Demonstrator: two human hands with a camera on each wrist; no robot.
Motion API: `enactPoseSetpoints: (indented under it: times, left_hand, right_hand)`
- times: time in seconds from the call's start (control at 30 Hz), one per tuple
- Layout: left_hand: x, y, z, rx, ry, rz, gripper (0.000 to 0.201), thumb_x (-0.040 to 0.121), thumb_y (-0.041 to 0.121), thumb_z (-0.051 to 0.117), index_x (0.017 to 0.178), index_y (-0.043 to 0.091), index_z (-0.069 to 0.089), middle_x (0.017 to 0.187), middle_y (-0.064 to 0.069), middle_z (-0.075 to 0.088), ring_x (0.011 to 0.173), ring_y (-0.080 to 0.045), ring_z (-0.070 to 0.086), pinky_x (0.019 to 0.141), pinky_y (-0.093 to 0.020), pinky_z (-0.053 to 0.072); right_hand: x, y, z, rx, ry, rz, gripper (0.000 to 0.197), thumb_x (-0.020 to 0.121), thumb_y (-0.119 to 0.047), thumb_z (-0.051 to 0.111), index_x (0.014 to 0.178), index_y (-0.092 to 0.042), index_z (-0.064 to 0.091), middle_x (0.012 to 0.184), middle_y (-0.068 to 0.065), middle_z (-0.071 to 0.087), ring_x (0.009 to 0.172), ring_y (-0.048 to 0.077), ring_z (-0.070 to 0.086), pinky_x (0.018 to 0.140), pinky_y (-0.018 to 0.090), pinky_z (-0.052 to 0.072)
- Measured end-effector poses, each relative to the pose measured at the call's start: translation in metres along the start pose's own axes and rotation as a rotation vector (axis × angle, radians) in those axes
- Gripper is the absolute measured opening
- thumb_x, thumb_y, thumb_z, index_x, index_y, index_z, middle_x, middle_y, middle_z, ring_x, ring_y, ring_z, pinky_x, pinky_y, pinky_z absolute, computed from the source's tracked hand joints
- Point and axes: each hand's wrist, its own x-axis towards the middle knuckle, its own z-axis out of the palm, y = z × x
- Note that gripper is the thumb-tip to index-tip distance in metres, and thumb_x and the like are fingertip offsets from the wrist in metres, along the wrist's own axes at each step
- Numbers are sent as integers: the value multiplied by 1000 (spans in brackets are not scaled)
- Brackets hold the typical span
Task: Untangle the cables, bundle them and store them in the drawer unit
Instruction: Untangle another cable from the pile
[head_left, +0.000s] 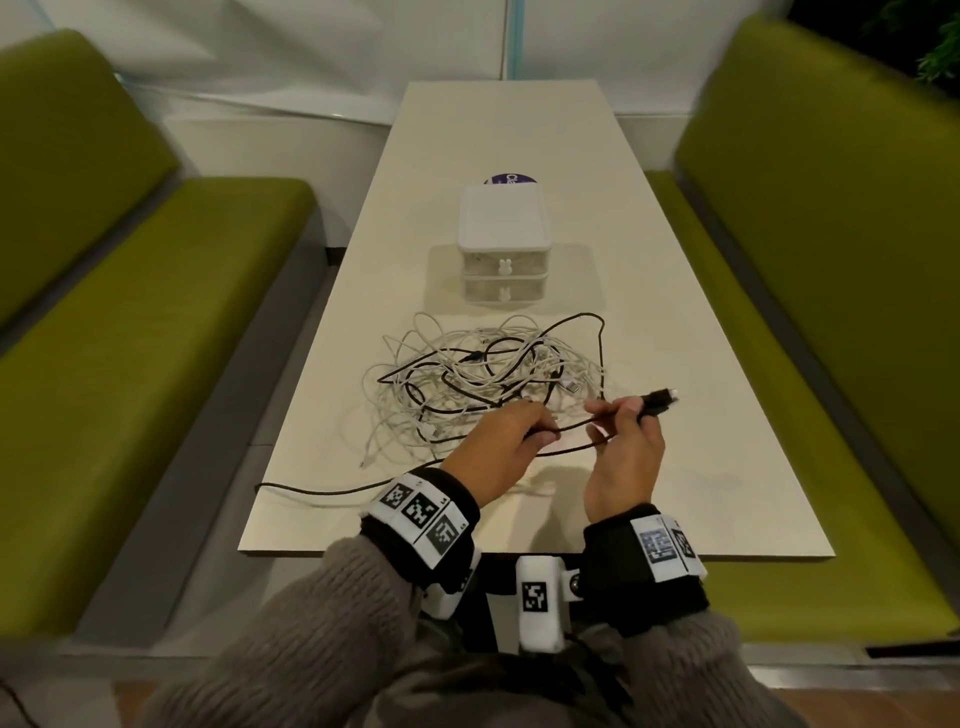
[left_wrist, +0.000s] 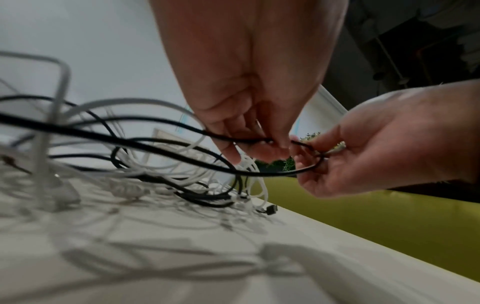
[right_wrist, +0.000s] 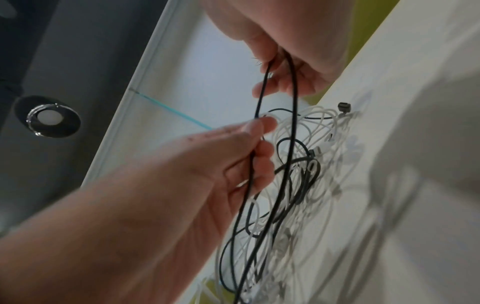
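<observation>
A tangle of white cables and black cable lies on the beige table in front of the white two-drawer unit, whose drawers are both closed. Above the table's near part, my left hand pinches a black cable. My right hand grips the same cable just behind its plug. A short loop of black cable hangs between the two hands. In the left wrist view my left hand's fingertips meet the right hand at the black cable. The white cables lie behind it.
One black strand trails to the table's front left edge. A purple round sticker shows behind the drawer unit. Green benches flank the table on both sides, with a white wall at the far end.
</observation>
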Motion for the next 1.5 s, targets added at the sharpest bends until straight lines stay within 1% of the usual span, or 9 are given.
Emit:
enactPoseSetpoints:
  times: [0.13, 0.2, 0.33, 0.67, 0.87, 1.0, 1.17, 1.33, 1.5]
  left_hand:
    - [-3, -30, -28, 158, -23, -151, 16, 93, 17, 53, 98, 4, 60, 92, -8, 59, 82, -18, 50, 67, -25, 34]
    - [-7, -46, -46, 194, -22, -204, 16, 93, 17, 53, 97, 3, 60, 87, -3, 56, 80, -17, 49, 62, -23, 31]
    - [-2, -53, -67, 133, 23, -187, 12, 91, 14, 57, 94, 5, 63, 82, -3, 59, 78, -17, 51, 63, -11, 34]
    - [10, -17, -66, -171, 75, -9, 5, 80, 12, 66, 83, 9, 68, 76, -5, 66, 73, -10, 57, 72, -24, 46]
    - [-1, -28, -62, 37, 112, -13, 24, 81, 25, 69, 101, 11, 68, 99, -4, 62, 95, -15, 56, 85, -24, 41]
    - [-22, -31, -45, 239, 269, 30, 36, 86, 12, 62, 122, 11, 57, 117, -5, 52, 111, -16, 46, 92, -16, 31]
    - [-30, -40, -25, 194, 121, -137, 43, 90, 13, 57, 132, 10, 48, 120, -8, 53, 105, -22, 54, 88, -19, 38]
    - [-5, -45, -40, 204, 96, -212, 20, 91, 9, 53, 106, 2, 65, 101, -16, 64, 95, -30, 58, 80, -29, 40]
    - [11, -51, -54, 151, 74, -230, 23, 93, 7, 50, 110, 6, 64, 104, -11, 66, 97, -24, 59, 79, -22, 38]
  right_hand:
    - [13, -25, -13, 267, 55, 61, 24, 105, -26, 30, 84, -18, 40, 52, -4, 42, 43, 10, 44, 58, 30, 52]
    - [22, -40, -23, 233, 95, 18, 25, 104, -29, 31, 82, -19, 40, 52, -7, 32, 43, 9, 30, 45, 21, 36]
    - [23, -42, -25, -74, 48, -194, 24, 102, -29, 38, 80, -25, 46, 61, -7, 35, 51, 7, 30, 48, 21, 27]
    - [-20, -16, 29, -987, -525, -550, 47, 78, -58, 65, 112, -26, 62, 105, -14, 61, 97, 3, 56, 68, 18, 37]
    - [-14, -19, 34, -1166, -541, -538, 35, 83, -55, 61, 98, -24, 64, 88, -9, 56, 77, 9, 51, 57, 27, 31]
    - [-10, -14, 31, -1146, -430, -499, 44, 86, -58, 55, 100, -17, 61, 93, -4, 51, 80, 12, 46, 57, 29, 29]
    - [-14, -3, 36, -1111, -486, -426, 49, 90, -51, 53, 110, -7, 57, 115, 7, 48, 88, 20, 49, 67, 30, 35]
    - [-15, -9, 36, -864, -519, -345, 31, 90, -42, 60, 90, -11, 57, 82, -2, 65, 80, 18, 59, 68, 30, 43]
    - [-11, -32, 31, -626, -380, -387, 22, 90, -33, 63, 80, -15, 53, 72, -7, 62, 70, 10, 57, 63, 17, 40]
